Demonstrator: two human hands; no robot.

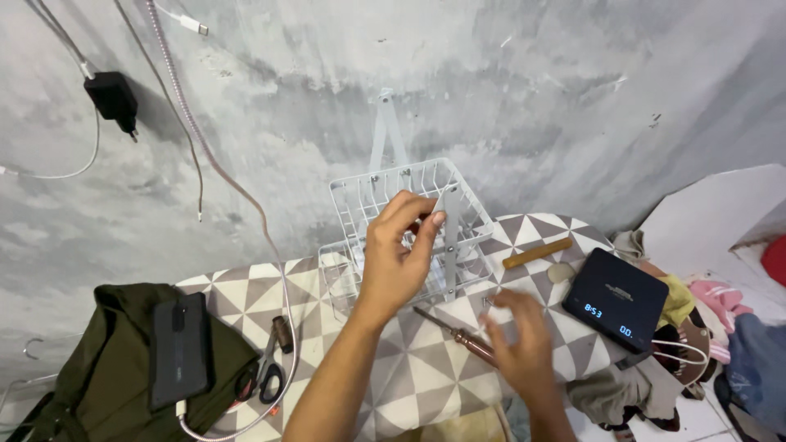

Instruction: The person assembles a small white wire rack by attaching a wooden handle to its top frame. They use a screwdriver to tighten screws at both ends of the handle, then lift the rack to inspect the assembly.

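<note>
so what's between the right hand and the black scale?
Head view: only bare triangle-patterned cloth lies between the right hand and the black scale. The wooden stick and pale round piece sit farther back, outside that stretch.

Free room: bare patterned surface (246, 299) between the scissors (268, 372) and the white wire rack (393, 221); a smaller open patch on the near edge between the two forearms.

Obstacles:
- left, an olive cloth (106, 368) with a dark phone (178, 348) on it;
- a cable (246, 196) hanging from the wall across the surface;
- centre, a screwdriver (458, 334) beside the right hand (517, 344);
- right, a wooden stick (536, 253) and a black scale (616, 299);
- behind, the concrete wall (491, 98).
</note>
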